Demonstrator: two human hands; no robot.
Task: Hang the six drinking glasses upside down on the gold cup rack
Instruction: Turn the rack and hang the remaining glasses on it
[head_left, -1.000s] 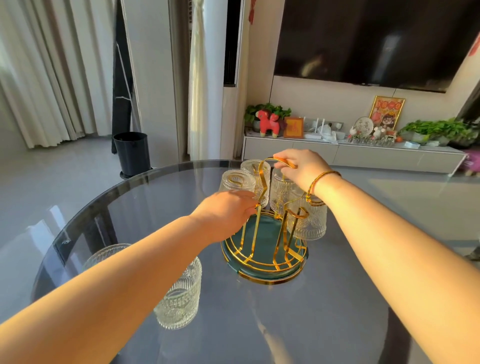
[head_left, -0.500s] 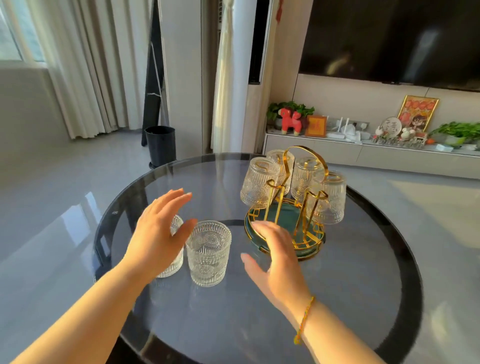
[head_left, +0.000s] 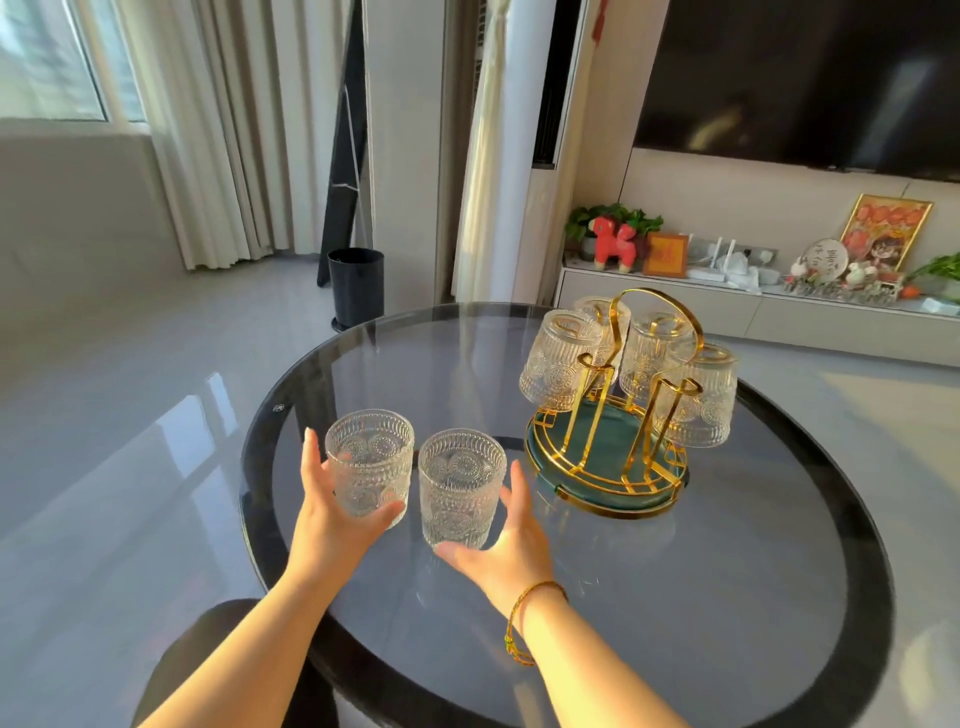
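Two patterned clear glasses stand upright and side by side on the round glass table (head_left: 675, 597). My left hand (head_left: 332, 509) wraps the left glass (head_left: 370, 467), thumb across its front and fingers behind it. My right hand (head_left: 504, 545) cups the right glass (head_left: 461, 486), fingers along its right side and thumb below its base, with the palm still apart from it. To the right, the gold cup rack (head_left: 618, 415) on its green base carries several glasses upside down. Its two front prongs are bare.
A black bin (head_left: 356, 286) stands on the floor beyond the table's far edge. A low white cabinet (head_left: 675, 304) with ornaments and plants runs along the back wall under a dark television (head_left: 805, 78).
Both hands came off the rack a second ago, swung left and came down around the two upright glasses. The camera has pulled back and shows more of the table.
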